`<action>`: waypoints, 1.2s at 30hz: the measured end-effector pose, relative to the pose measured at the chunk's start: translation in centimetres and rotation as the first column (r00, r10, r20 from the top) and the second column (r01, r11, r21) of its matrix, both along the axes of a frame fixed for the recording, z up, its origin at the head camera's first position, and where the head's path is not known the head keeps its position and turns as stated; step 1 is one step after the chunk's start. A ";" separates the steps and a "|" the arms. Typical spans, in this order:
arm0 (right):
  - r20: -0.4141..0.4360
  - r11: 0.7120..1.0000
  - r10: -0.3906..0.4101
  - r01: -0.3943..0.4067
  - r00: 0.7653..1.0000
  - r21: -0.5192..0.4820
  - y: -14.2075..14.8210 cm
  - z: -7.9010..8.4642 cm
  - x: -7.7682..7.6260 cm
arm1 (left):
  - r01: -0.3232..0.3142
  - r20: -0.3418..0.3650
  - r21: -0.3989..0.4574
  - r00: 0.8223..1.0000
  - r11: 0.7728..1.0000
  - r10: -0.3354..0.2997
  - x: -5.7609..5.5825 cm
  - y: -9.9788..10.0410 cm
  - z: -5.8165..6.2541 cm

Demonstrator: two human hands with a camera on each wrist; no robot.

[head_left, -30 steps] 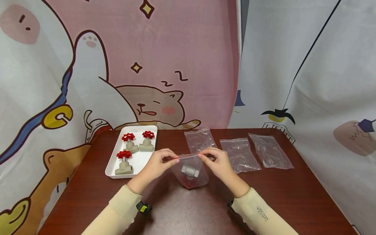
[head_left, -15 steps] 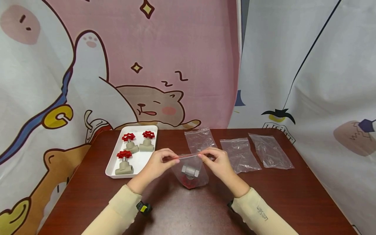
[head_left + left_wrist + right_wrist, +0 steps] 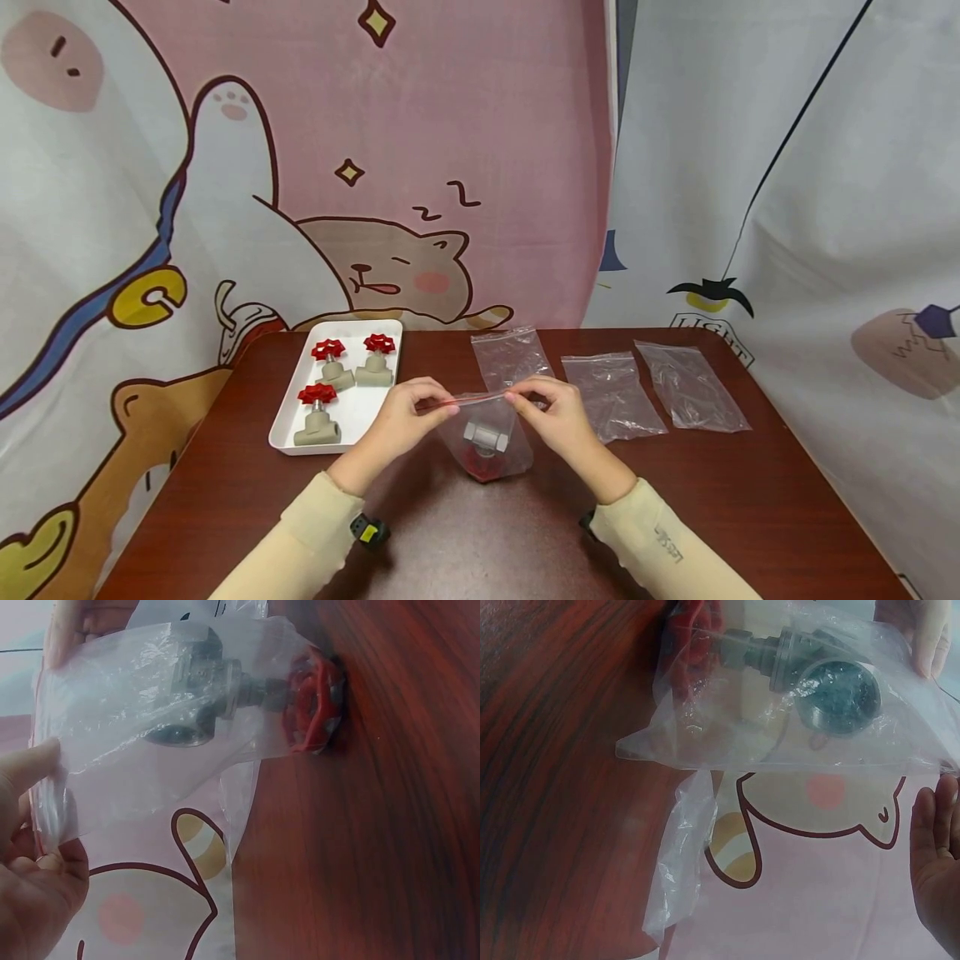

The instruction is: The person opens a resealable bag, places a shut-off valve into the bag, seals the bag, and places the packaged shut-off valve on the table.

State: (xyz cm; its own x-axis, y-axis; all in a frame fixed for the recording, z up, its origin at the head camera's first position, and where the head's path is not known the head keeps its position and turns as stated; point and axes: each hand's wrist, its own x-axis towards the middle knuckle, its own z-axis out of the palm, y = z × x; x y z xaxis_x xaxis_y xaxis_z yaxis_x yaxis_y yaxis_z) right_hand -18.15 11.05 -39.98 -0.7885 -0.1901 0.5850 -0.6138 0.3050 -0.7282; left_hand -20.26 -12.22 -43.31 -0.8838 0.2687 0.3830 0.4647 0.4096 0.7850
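A clear zip bag (image 3: 517,454) with a red line along its top hangs between my hands. Inside it lies a grey metal valve (image 3: 485,437), upside down, its red handwheel (image 3: 311,701) at the bottom of the bag near the tabletop. My left hand (image 3: 405,415) pinches the left end of the bag's top edge between thumb and fingers. At the right end of that edge, my right hand (image 3: 553,415) pinches it the same way. Whether the zip is sealed cannot be told.
On the left stands a white tray (image 3: 288,417) holding three beige valves with red handwheels, one being the front valve (image 3: 317,428). Behind and to the right lie three flat bags: a back bag (image 3: 513,358), a middle bag (image 3: 611,396) and a right bag (image 3: 692,387).
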 end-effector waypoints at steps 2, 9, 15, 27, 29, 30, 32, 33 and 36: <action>-0.004 1.000 0.000 0.000 1.000 -0.002 0.0 0.0 0.0 | 0.008 0.000 0.023 1.000 1.000 -0.008 0.0 0.1 -0.1; -0.008 1.000 -0.011 0.011 1.000 -0.006 0.1 -0.2 -0.1 | 0.027 0.002 0.053 1.000 0.998 -0.027 0.0 0.0 -0.5; -0.016 1.000 -0.007 0.007 1.000 0.001 0.2 -0.2 -0.2 | 0.017 0.045 0.038 0.999 0.999 -0.019 0.1 -1.3 -0.8; -0.038 1.000 -0.017 0.018 0.999 0.016 0.3 -0.3 -0.2 | 0.033 -0.039 -0.107 0.999 0.994 -0.037 0.1 -2.9 -0.3; -0.038 1.000 -0.023 0.024 0.999 0.019 0.3 -0.3 -0.1 | 0.022 -0.058 -0.135 0.998 0.991 -0.030 0.0 -3.0 -0.2; -0.039 0.999 -0.025 0.026 0.999 0.019 0.3 -0.3 -0.1 | 0.018 -0.064 -0.146 0.998 0.989 -0.027 0.0 -3.0 -0.1; -0.040 0.999 -0.026 0.027 0.999 0.018 0.3 -0.3 -0.1 | 0.013 -0.072 -0.159 0.997 0.987 -0.025 0.0 -3.0 -0.1; -0.041 0.999 -0.026 0.027 0.999 0.018 0.2 -0.4 -0.2 | 0.010 -0.078 -0.165 0.997 0.986 -0.023 0.0 -3.0 -0.1; -0.041 1.000 -0.024 0.025 0.999 0.016 0.2 -0.4 -0.3 | 0.000 -0.105 -0.181 0.994 0.984 -0.020 0.0 -3.0 0.0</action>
State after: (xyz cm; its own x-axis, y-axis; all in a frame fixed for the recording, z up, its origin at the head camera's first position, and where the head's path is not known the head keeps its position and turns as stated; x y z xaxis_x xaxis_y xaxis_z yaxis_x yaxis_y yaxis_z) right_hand -18.40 11.30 -40.41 -0.7685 -0.1811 0.6136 -0.6351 0.3321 -0.6974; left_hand -20.26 -15.25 -43.36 -0.8375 0.3507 0.4191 0.5465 0.5347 0.6446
